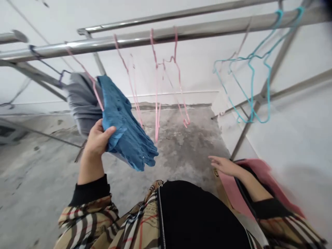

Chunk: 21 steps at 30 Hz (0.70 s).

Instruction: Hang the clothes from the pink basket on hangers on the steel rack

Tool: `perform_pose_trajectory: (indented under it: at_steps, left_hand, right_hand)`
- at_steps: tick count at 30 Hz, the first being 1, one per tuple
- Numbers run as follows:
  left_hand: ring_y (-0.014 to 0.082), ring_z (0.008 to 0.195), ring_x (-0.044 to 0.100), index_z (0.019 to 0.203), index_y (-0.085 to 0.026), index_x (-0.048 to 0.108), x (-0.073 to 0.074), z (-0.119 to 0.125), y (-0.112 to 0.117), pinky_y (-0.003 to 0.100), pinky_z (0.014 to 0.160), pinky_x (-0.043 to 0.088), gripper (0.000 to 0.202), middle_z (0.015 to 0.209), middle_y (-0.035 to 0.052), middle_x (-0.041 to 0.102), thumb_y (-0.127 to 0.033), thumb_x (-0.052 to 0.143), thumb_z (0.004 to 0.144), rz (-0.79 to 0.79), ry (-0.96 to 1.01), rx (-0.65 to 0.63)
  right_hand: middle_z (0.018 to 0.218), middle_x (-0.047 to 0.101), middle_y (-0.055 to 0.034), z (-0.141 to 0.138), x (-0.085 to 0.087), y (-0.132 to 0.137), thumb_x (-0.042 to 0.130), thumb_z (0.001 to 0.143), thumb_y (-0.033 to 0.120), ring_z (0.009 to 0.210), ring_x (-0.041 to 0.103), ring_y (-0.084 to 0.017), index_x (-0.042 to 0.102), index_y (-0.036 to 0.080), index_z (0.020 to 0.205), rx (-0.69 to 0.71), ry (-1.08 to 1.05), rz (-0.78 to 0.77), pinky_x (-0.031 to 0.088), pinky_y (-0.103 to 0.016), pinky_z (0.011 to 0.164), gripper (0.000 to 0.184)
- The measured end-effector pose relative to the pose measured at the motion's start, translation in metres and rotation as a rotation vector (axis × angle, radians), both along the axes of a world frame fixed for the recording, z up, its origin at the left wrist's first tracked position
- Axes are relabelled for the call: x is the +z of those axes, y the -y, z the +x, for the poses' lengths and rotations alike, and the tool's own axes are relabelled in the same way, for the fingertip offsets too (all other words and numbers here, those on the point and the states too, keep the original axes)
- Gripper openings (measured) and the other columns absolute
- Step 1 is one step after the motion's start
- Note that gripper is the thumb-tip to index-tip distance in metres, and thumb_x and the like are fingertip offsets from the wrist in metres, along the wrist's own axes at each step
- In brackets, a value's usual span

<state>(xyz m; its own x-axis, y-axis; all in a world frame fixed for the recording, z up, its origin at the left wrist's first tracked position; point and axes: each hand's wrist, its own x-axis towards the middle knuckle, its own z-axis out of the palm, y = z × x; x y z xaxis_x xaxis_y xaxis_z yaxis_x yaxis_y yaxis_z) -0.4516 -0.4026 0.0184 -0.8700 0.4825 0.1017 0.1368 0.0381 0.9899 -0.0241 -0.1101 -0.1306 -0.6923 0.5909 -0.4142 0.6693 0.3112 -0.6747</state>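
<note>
My left hand [98, 138] is closed on the edge of a blue cloth garment [119, 119], thumb on its front and fingers partly hidden behind it. The garment's exact kind does not show. It hangs slanted beside a pink hanger [94, 84], and I cannot tell whether it is on that hanger. Behind it, a grey garment [84, 100] hangs on the rail. Low on the right, my right hand [225, 166] is stretched out with nothing in it, in front of a pink bag or container [261, 167] with a dark inside.
A metal rail [137, 40] crosses above my hands, with a second bar [168, 15] behind it. Several pink hangers [156, 100] hang mid-rail, and teal hangers [251, 83] hang at the right. A rack leg [245, 133] slants down near my right hand. The floor [181, 138] is stained concrete.
</note>
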Motion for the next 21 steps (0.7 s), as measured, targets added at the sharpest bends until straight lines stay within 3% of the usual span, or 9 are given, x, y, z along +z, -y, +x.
perform_pose_trajectory:
  at_steps: [2, 5, 8, 10, 16, 18, 21]
  left_hand:
    - [0.0109, 0.060, 0.056, 0.089, -0.018, 0.057, -0.001, 0.009, 0.005, 0.024, 0.056, 0.051, 0.059, 0.071, -0.0044, 0.064, -0.047, 0.090, 0.048, -0.059, -0.115, 0.099]
    - [0.0125, 0.066, 0.056, 0.091, -0.019, 0.056, -0.008, 0.023, 0.010, 0.025, 0.063, 0.047, 0.046, 0.077, -0.0034, 0.061, -0.043, 0.083, 0.062, -0.260, -0.398, 0.412]
    - [0.0138, 0.065, 0.054, 0.082, -0.020, 0.056, -0.019, 0.030, 0.017, 0.027, 0.065, 0.043, 0.034, 0.071, -0.0035, 0.055, -0.040, 0.079, 0.067, -0.415, -0.638, 0.702]
    - [0.0145, 0.066, 0.053, 0.076, -0.020, 0.057, -0.028, 0.032, 0.022, 0.028, 0.067, 0.042, 0.024, 0.069, -0.0024, 0.052, -0.035, 0.075, 0.073, -0.415, -0.777, 0.785]
    - [0.0156, 0.078, 0.054, 0.071, -0.020, 0.063, -0.058, 0.042, 0.026, 0.030, 0.072, 0.046, 0.011, 0.089, 0.0043, 0.052, -0.025, 0.073, 0.073, -0.173, -0.994, 0.790]
    - [0.0157, 0.081, 0.056, 0.070, -0.019, 0.062, -0.070, 0.049, 0.021, 0.031, 0.074, 0.047, 0.014, 0.097, 0.0056, 0.054, -0.026, 0.073, 0.074, -0.100, -0.940, 0.714]
    - [0.0170, 0.087, 0.059, 0.070, -0.019, 0.058, -0.086, 0.060, 0.007, 0.031, 0.076, 0.048, 0.021, 0.100, 0.0064, 0.059, -0.031, 0.073, 0.075, -0.005, -0.663, 0.576]
  right_hand:
    - [0.109, 0.074, -0.0139, -0.039, 0.002, 0.021, 0.061, 0.082, 0.026, 0.099, 0.070, -0.029, 0.068, 0.018, 0.124, 0.249, -0.010, -0.013, 0.051, -0.042, 0.092, 0.043]
    - [0.123, 0.068, -0.0159, -0.086, 0.019, 0.047, 0.051, 0.089, 0.031, 0.112, 0.065, -0.031, 0.059, 0.016, 0.135, 0.497, 0.000, 0.041, 0.048, -0.045, 0.098, 0.050]
    - [0.131, 0.063, -0.0170, -0.120, 0.040, 0.067, 0.043, 0.093, 0.032, 0.119, 0.061, -0.030, 0.052, 0.013, 0.142, 0.680, 0.017, 0.073, 0.046, -0.044, 0.101, 0.054]
    - [0.133, 0.062, -0.0164, -0.135, 0.050, 0.077, 0.042, 0.094, 0.031, 0.120, 0.060, -0.029, 0.050, 0.012, 0.143, 0.740, -0.001, 0.076, 0.046, -0.043, 0.102, 0.054]
    - [0.130, 0.064, -0.0144, -0.157, 0.061, 0.097, 0.042, 0.094, 0.031, 0.117, 0.061, -0.029, 0.052, 0.016, 0.141, 0.824, -0.076, 0.080, 0.046, -0.042, 0.100, 0.050]
    - [0.126, 0.066, -0.0135, -0.160, 0.061, 0.100, 0.043, 0.094, 0.031, 0.113, 0.063, -0.028, 0.052, 0.017, 0.141, 0.825, -0.098, 0.068, 0.046, -0.043, 0.099, 0.050]
    - [0.120, 0.067, -0.0117, -0.161, 0.059, 0.103, 0.045, 0.093, 0.031, 0.104, 0.064, -0.025, 0.049, 0.020, 0.143, 0.774, -0.147, 0.020, 0.048, -0.042, 0.096, 0.051]
